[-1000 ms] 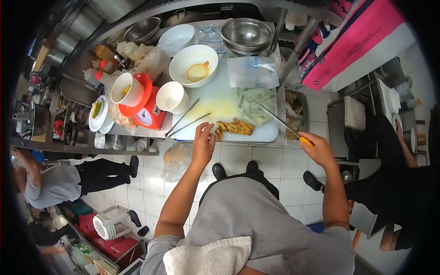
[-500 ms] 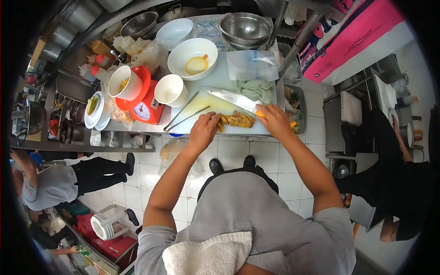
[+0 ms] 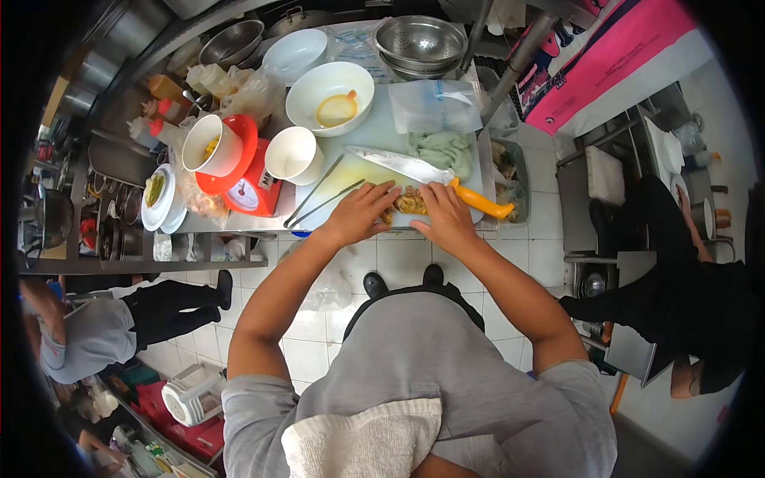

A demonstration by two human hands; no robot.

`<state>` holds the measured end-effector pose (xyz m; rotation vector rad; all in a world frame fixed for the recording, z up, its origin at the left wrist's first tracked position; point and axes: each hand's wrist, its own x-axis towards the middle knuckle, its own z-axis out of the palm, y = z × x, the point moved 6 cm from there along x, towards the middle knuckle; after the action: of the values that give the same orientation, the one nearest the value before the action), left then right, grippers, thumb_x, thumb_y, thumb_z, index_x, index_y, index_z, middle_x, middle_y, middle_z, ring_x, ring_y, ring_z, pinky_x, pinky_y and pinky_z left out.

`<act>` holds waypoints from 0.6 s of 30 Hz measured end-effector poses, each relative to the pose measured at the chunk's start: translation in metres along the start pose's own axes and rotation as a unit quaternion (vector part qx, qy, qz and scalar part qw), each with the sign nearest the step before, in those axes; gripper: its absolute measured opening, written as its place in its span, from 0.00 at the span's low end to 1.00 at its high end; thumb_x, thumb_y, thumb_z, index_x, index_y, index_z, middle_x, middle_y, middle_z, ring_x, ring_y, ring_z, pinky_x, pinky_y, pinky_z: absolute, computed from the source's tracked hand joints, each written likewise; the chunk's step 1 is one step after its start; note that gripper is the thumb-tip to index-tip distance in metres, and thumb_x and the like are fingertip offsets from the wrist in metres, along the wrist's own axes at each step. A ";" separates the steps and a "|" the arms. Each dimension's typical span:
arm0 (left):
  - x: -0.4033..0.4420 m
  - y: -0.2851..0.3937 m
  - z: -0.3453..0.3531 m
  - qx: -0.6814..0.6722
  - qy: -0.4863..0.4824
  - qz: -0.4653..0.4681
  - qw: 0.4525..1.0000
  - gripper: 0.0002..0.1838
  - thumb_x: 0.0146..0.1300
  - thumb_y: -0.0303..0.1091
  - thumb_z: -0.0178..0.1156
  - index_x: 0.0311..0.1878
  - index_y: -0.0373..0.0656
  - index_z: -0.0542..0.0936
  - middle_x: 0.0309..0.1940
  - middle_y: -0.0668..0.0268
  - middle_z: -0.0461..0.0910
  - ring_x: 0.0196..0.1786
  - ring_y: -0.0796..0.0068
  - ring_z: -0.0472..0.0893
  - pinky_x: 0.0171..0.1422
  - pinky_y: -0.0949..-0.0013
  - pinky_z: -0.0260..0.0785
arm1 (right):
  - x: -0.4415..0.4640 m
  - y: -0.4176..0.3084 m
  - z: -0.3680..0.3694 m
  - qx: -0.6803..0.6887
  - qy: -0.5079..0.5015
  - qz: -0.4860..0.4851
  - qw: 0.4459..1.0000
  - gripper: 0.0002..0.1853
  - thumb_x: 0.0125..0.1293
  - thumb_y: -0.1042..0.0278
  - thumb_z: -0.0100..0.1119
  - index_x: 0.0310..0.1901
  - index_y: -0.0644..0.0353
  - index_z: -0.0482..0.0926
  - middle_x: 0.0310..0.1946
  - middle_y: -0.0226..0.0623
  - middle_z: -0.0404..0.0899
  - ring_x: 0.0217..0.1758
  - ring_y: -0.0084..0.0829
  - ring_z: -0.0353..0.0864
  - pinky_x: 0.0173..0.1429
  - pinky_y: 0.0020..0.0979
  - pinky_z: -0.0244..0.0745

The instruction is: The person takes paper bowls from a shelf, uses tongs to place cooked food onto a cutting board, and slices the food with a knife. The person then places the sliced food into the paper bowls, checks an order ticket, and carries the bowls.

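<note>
A chunk of yellow-brown meat [image 3: 409, 202], apparently sliced, lies at the front of the cutting board [image 3: 362, 171]. My left hand [image 3: 364, 212] rests on its left end, fingers bent over it. From the other side my right hand [image 3: 446, 213] closes on the right end, thumb along the near edge. Both hands hold the meat between them, and their fingers hide much of it. Just behind, a knife [image 3: 398, 165] lies flat, its yellow-orange handle pointing right, untouched. Metal tongs [image 3: 325, 199] lie left of my left hand.
A white paper tub [image 3: 294, 156], a red scale [image 3: 256, 187] bearing another tub [image 3: 212, 146], and a white bowl [image 3: 330, 99] stand left and behind. A green cloth [image 3: 441, 151] and plastic bag [image 3: 434, 106] lie behind the knife. People [image 3: 88, 331] work on both sides.
My right hand has let go of the knife and moved left onto the meat. The knife now lies on the board. My left hand has shifted slightly right over the meat.
</note>
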<state>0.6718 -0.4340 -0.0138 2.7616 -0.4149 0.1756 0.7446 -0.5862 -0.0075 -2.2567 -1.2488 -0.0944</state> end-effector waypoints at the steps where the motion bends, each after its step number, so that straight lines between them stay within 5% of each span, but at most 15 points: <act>1: 0.001 -0.001 0.001 0.012 -0.005 0.009 1.000 0.43 0.49 0.40 0.72 0.69 0.47 0.65 0.64 0.63 0.69 0.60 0.60 0.70 0.64 0.59 0.68 | 0.003 0.000 0.002 -0.014 -0.012 0.008 1.000 0.36 0.44 0.59 0.76 0.56 0.63 0.73 0.50 0.41 0.71 0.54 0.44 0.71 0.56 0.41 0.70; 11: 0.001 -0.019 -0.005 -0.036 -0.030 0.017 0.999 0.39 0.50 0.39 0.72 0.67 0.47 0.69 0.58 0.64 0.73 0.57 0.61 0.73 0.62 0.61 0.68 | 0.013 0.006 0.002 -0.081 -0.067 0.020 0.994 0.35 0.46 0.56 0.75 0.56 0.60 0.75 0.49 0.41 0.70 0.53 0.42 0.72 0.54 0.41 0.72; 18: 0.000 -0.018 -0.005 -0.027 -0.028 0.012 0.999 0.38 0.50 0.39 0.71 0.67 0.48 0.69 0.60 0.65 0.71 0.61 0.62 0.71 0.64 0.61 0.69 | -0.014 0.053 -0.036 0.033 -0.117 0.220 0.968 0.21 0.58 0.56 0.67 0.46 0.62 0.78 0.42 0.43 0.77 0.48 0.42 0.79 0.51 0.41 0.75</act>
<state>0.6771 -0.4160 -0.0149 2.7150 -0.4616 0.0923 0.7861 -0.6366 -0.0047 -2.4810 -0.8128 0.3819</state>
